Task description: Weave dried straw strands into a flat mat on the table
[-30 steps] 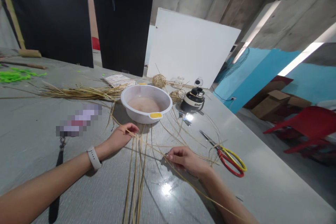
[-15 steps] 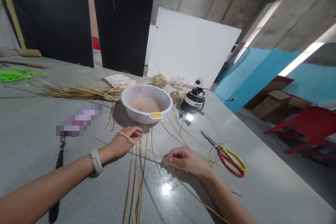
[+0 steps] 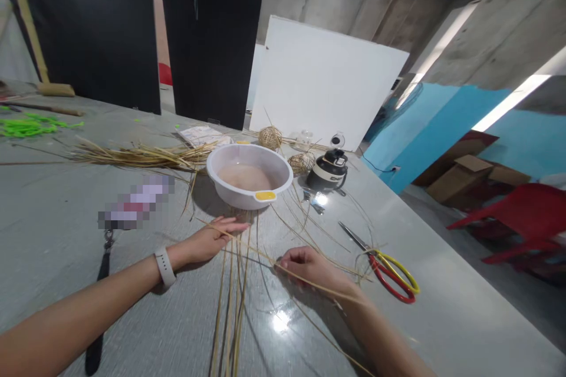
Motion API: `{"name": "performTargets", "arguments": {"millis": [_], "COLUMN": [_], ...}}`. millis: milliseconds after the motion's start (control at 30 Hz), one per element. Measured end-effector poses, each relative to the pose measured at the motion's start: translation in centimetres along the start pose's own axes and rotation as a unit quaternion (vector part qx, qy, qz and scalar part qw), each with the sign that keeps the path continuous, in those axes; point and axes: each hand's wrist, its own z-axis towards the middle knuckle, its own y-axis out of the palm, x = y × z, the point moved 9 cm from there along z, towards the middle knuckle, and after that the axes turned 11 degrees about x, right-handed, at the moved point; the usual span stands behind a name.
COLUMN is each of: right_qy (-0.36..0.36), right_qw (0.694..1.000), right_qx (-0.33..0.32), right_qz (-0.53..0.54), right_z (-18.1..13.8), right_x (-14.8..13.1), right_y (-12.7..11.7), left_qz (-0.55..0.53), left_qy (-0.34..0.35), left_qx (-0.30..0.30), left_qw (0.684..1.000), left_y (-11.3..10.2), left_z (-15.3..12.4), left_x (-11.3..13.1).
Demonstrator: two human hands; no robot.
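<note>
My left hand (image 3: 214, 240) lies with its fingers stretched out over the far ends of several long plant strips (image 3: 229, 306), which run towards me along the table. Just right of it my right hand (image 3: 307, 269) is curled, thumb and fingers closed on a thin strip (image 3: 255, 250). This strip slants across the lengthwise ones, passing by my left fingers and back over my right hand and wrist. A white basin (image 3: 239, 199) with yellow grips and cloudy water stands just beyond my hands. Right of my right hand lie open scissors (image 3: 384, 268) with red and yellow handles.
A bundle of strips (image 3: 132, 156) lies at the left behind a blurred-out item (image 3: 137, 201) with a black strap (image 3: 101, 300). Woven balls (image 3: 269, 137) and a black-and-white jug (image 3: 327, 172) stand behind the basin. Loose strips (image 3: 305, 235) spread towards the scissors.
My left fingers have straightened out and reach further right over the strips. The slanting strip now lies across my right hand and wrist. The view has shifted slightly.
</note>
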Motion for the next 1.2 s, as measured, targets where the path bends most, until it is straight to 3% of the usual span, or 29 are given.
{"name": "performTargets", "arguments": {"millis": [267, 367, 467, 600, 800, 1067, 1200], "right_qy": [0.006, 0.006, 0.002, -0.014, -0.016, -0.007, 0.011], "right_qw": [1.0, 1.0, 1.0, 0.999, 0.997, 0.995, 0.993], "right_qx": [-0.008, -0.018, 0.015, 0.03, 0.031, 0.044, 0.047], "right_qz": [-0.008, -0.006, 0.017, 0.043, 0.064, 0.09, 0.111], "right_z": [0.2, 0.5, 1.1, 1.7, 2.0, 1.7, 1.9], "right_x": [-0.8, -0.6, -0.7, -1.3, -1.1, -0.9, -0.1], "right_y": [-0.1, 0.4, 0.0, -0.1, 0.5, 0.3, 0.2], "left_qz": [-0.135, -0.088, -0.005, 0.046, 0.09, 0.01, 0.035], "left_qy": [-0.061, -0.047, -0.033, -0.035, 0.045, 0.183, 0.224], "left_qx": [0.077, 0.118, 0.158, 0.172, 0.117, -0.062, -0.057], "left_qw": [0.986, 0.988, 0.987, 0.983, 0.988, 0.981, 0.972], "left_y": [-1.5, -2.2, -3.2, -3.7, -2.9, 0.4, 1.0], "left_z": [0.4, 0.6, 0.7, 0.7, 0.2, -2.5, -3.2], "left_x": [-0.1, -0.5, -0.7, -0.5, 3.2, 8.9, 9.8]}}
